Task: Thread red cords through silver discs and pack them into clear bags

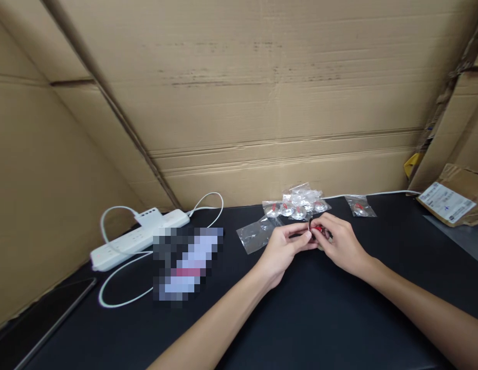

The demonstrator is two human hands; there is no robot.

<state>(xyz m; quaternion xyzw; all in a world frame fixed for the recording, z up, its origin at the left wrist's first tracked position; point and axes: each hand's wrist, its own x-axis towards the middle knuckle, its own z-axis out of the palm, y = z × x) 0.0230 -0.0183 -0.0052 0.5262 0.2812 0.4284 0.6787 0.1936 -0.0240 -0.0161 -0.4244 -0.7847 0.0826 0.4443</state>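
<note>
Above the black tabletop, my left hand [281, 252] and my right hand [341, 240] meet, their fingers closed on a small round piece [319, 228] with a shiny red part and a dark curved edge. My fingers cover most of it, so its exact kind cannot be told. Just behind the hands lies a cluster of clear plastic bags [298, 209] holding silvery round pieces with red parts. A flat clear bag [256, 236] rests left of my left hand. Farther right, another small bag [360, 206] holds a similar red-marked piece.
A white power strip [119, 249] with a white cable [102, 285] lies at left, beside a pixelated object [192, 264]. A dark flat panel [50, 324] is at lower left. Cardboard walls [262, 103] enclose the table. A labelled brown package [453, 198] sits at right.
</note>
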